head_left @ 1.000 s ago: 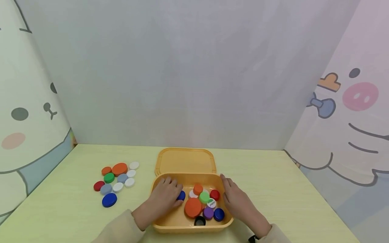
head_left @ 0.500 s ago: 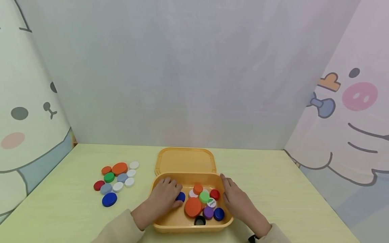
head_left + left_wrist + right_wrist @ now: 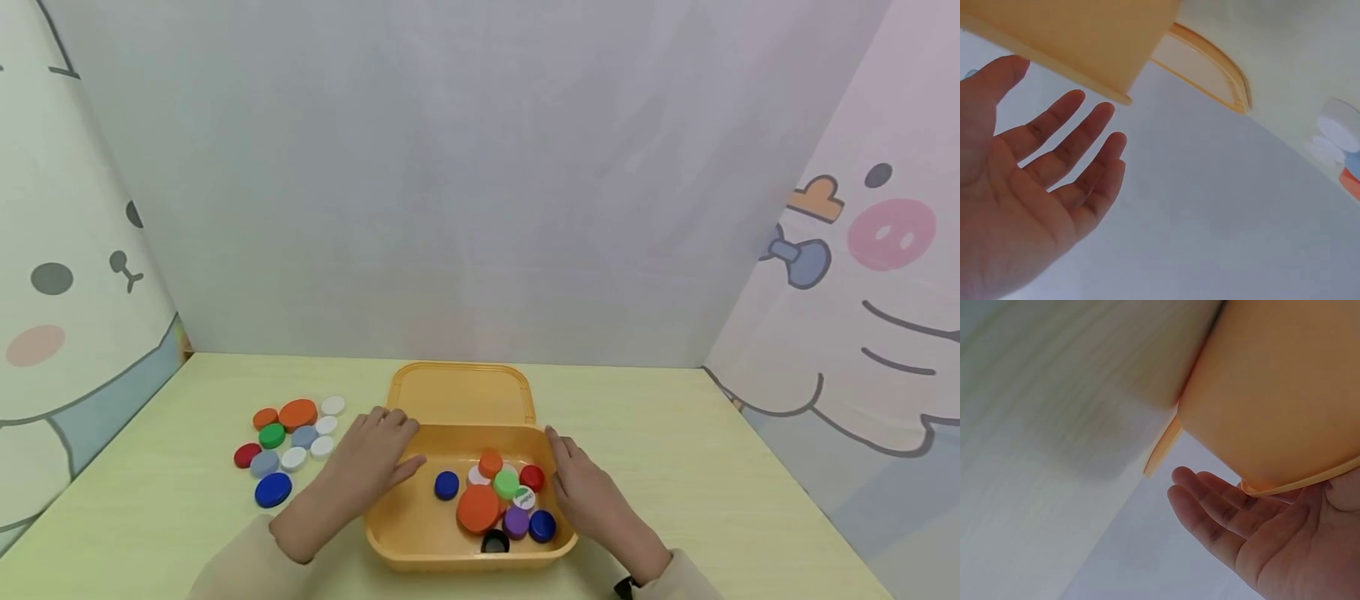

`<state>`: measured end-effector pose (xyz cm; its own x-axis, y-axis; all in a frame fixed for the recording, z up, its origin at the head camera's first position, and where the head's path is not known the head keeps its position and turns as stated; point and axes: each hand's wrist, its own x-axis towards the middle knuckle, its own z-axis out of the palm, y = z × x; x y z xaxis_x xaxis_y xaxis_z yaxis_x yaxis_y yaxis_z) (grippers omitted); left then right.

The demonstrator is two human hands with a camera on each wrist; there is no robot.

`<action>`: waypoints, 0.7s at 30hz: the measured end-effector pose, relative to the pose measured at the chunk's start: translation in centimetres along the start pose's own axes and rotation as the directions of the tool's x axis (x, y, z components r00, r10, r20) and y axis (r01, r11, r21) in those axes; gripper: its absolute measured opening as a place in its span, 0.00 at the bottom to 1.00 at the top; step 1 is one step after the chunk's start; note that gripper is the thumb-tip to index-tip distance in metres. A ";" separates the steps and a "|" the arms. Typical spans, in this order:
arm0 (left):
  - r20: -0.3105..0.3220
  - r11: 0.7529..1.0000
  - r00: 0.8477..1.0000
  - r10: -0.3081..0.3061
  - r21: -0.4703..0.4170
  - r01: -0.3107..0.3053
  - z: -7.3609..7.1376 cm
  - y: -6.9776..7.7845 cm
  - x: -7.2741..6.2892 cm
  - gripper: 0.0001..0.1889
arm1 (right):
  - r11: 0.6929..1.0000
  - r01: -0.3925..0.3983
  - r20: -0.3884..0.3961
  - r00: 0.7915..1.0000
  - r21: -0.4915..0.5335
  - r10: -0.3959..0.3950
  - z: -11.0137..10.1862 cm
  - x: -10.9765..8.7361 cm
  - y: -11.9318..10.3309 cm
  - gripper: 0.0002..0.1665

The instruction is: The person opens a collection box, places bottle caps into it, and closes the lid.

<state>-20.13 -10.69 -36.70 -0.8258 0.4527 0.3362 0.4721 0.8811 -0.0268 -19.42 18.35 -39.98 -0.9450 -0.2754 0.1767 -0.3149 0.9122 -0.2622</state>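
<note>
A: Largest first. What is filling the view?

B: A grey backdrop is hanging at 12 o'clock; a pale worktop is spreading below it.

A: And on it?

B: The yellow box is sitting at 6 o'clock, open side up. Its lid is lying just beyond, at the box's 12 o'clock.

A: Both hands?

B: The left grip is hanging released at the box's 10 o'clock corner, fingers spreading loosely; whether it is touching the rim, I cannot tell. The right grip is grasping the box wall at 3 o'clock.

A: Caps, by size?

B: A big orange cap is lying in the box. Out on the worktop, at the box's 10 o'clock, a wide blue cap is lying among a mixed cluster.

A: Smaller ones inside?

B: Around the big orange cap: a light green cap is sitting at 2 o'clock, a purple cap at 4, a black cap at 5. A small blue cap is lying apart, at 10.
</note>
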 end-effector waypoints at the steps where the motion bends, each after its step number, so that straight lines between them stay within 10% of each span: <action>1: -0.012 1.000 1.000 -0.014 0.001 0.014 -0.1 -0.4 -0.1 0.18 | 1.000 -0.002 0.001 1.000 0.000 0.002 0.0 0.0 0.0 0.30; 21: -0.123 0.989 0.984 -0.132 0.047 0.138 0.4 -8.3 -6.0 0.19 | 1.000 0.008 -0.010 1.000 -0.006 -0.008 0.1 -0.1 0.1 0.30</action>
<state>-19.17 -20.65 -38.89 -0.8365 0.3123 0.4503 0.3383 0.9407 -0.0240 -19.38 18.45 -40.11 -0.9413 -0.2798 0.1887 -0.3221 0.9118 -0.2547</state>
